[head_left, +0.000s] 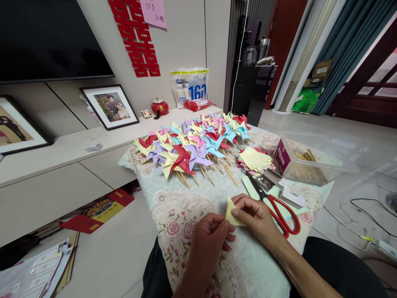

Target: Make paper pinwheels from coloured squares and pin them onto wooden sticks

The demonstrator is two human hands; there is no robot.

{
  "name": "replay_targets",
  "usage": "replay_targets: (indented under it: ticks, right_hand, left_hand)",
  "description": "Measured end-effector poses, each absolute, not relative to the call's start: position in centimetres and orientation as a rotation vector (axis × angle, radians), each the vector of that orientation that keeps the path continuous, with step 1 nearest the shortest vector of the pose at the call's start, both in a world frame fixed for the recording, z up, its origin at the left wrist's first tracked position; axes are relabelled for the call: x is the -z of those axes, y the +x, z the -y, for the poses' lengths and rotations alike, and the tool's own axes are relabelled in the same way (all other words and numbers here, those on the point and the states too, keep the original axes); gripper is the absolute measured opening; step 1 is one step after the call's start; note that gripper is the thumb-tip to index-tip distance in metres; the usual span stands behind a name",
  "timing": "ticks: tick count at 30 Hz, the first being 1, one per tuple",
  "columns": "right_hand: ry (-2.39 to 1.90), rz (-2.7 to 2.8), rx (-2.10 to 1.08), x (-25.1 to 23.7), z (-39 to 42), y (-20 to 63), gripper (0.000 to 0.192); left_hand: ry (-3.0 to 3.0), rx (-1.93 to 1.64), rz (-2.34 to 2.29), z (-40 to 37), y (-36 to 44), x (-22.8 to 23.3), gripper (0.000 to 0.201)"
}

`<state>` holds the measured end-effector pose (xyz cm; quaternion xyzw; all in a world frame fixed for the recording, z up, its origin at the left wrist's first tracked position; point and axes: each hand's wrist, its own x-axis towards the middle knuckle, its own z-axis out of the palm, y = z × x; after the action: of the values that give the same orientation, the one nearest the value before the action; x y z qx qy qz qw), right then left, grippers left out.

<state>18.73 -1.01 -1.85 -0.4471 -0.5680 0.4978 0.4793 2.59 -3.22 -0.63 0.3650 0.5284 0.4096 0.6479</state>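
Hands [214, 234] hold yellow paper [230, 215]; scissors [263, 195] lie beside; pinwheels [197, 156] crowd beyond.

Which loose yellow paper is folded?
The pale yellow triangle between left hand and right hand; the yellow sheet topping the paper stack lies unfolded.

The paper [230, 214] is pale yellow, the scissor handles [284, 205] red, the tablecloth [186, 200] pink-flowered, the pinwheels [198, 154] multicoloured.

Single head-worn view, looks forward and down, close above hands [211, 236] and bench [186, 203], wall [186, 45] beyond.
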Motion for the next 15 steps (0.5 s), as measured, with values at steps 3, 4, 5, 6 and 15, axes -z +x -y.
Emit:
replay_targets:
  ticks: [3, 4, 5, 6, 15]
  right_hand:
    - [-1.102, 1.377, -1.223, 1.7, 0.99, 18.66, 0.024]
    - [-1.106, 1.374, -1.223, 1.67, 0.98, 18.63, 0.024]
    - [-1.111, 1.369, -1.227, 1.65, 0.97, 18.59, 0.025]
    - [-1.116, 1.36, -1.237, 1.66, 0.97, 18.54, 0.025]
    - [-1.2, 1.18, -1.348, 1.88, 0.97, 18.02, 0.034]
  left_hand:
    - [0.824, -0.949, -1.203, 3.2, 2.61, 0.65, 0.015]
    - [0.82, -0.956, -1.205, 3.17, 2.61, 0.65, 0.015]
    - [0.816, -0.961, -1.209, 3.14, 2.62, 0.65, 0.015]
    - [0.813, -0.964, -1.212, 3.12, 2.62, 0.65, 0.015]
    - [0.815, -0.976, -1.236, 3.17, 2.61, 0.67, 0.017]
